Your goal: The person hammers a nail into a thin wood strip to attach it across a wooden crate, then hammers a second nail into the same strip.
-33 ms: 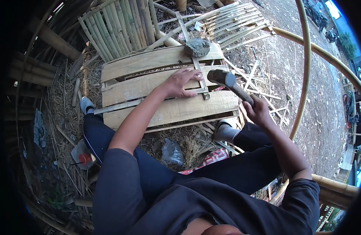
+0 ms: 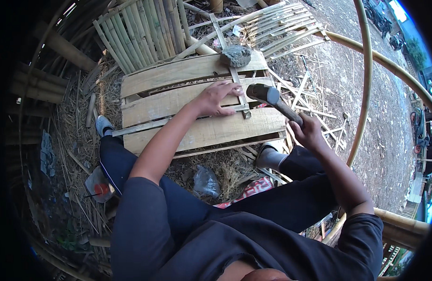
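Observation:
My right hand [image 2: 308,132] is wrapped round the wooden handle of a hammer [image 2: 269,95]. The dark metal head hangs close beside the crossed strips, right of my left hand [image 2: 218,98]. That left hand rests on the strips with its thumb and fingers apart; whether a small nail sits at its fingertips I cannot tell. One thin strip [image 2: 241,97] runs away from me across the boards. Another long strip [image 2: 143,127] passes under my left forearm and meets it near the thumb. A grey rock [image 2: 236,56] lies on the far part of the first strip.
Spaced planks form a low slatted platform [image 2: 197,136] between my feet. Behind it lean bamboo slat panels [image 2: 136,37] and a strip frame [image 2: 284,25]. A curved bamboo pole [image 2: 366,70] rises at right. Straw, offcuts and a plastic bag [image 2: 206,181] lie on the ground.
The hammer head has shifted slightly left and turned a little in my right hand. My left hand, the strips and the rock have stayed in place.

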### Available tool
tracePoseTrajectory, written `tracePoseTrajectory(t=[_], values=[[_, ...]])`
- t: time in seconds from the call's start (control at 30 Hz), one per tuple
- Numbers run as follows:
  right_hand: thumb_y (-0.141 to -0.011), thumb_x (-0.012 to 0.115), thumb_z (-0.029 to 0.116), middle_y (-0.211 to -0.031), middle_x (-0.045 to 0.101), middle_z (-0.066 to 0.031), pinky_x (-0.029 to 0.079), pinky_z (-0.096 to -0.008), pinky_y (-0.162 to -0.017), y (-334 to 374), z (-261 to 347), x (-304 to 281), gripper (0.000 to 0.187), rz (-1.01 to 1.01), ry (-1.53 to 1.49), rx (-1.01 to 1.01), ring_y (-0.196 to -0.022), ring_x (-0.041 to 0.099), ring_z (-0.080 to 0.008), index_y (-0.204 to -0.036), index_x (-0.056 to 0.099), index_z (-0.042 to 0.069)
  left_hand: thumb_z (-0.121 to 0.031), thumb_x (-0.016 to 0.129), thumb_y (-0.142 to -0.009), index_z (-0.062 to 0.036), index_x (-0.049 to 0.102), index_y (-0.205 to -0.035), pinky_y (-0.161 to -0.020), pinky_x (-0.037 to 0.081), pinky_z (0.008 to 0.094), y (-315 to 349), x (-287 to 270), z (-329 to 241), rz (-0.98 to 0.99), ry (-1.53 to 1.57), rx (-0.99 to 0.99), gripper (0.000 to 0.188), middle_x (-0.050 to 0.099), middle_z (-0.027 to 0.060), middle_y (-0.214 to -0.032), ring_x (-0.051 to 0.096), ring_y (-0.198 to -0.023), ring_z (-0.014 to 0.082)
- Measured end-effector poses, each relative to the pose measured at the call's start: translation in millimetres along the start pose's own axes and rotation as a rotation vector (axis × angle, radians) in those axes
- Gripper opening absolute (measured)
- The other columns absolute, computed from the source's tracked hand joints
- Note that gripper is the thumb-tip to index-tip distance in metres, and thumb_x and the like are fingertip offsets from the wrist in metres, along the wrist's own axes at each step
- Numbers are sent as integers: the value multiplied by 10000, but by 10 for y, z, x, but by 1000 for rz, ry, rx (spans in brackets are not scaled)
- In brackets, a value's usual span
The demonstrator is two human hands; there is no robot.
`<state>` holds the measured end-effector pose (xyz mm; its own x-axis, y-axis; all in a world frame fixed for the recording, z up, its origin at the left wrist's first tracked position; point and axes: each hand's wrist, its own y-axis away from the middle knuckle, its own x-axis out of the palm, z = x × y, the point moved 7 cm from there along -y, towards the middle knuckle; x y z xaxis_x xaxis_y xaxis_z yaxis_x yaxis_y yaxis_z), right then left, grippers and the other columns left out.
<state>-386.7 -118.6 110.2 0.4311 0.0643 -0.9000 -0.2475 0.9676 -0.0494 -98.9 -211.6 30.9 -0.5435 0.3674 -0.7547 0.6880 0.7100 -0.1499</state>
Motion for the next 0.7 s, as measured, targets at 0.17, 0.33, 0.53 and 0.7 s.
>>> tracePoseTrajectory(t=[0.17,0.33,0.53,0.7], values=[[-924,753,407,-583,569,-220,464,-486,-536,-30,-13,232,472,98,204,89,-553,602,-422,-734,592,7,-395,841,-763,-134,416,-1511,-1234,299,453,34,31,57,3,-7,-4,899,667,45,-1375,468,-1391,332],[-930,749,387,-567,544,-207,445,-478,-527,-8,32,87,459,-15,33,-5,-508,566,-391,-741,580,4,-353,853,-758,-138,436,-1522,-1212,332,451,3,-31,-9,-5,56,-39,896,661,95,-1349,469,-1381,290],[-947,729,434,-548,528,-209,428,-475,-512,38,-13,153,538,67,82,180,-482,545,-360,-705,560,-16,-374,853,-760,-140,408,-1535,-1241,301,452,46,31,22,-5,16,-12,923,662,43,-1377,448,-1410,309],[-957,686,448,-684,655,-238,532,-535,-681,60,38,-27,457,27,13,129,-717,679,-455,-870,645,2,-398,853,-751,-133,395,-1538,-1236,298,460,-8,20,13,-17,24,23,948,654,23,-1403,444,-1416,347]])
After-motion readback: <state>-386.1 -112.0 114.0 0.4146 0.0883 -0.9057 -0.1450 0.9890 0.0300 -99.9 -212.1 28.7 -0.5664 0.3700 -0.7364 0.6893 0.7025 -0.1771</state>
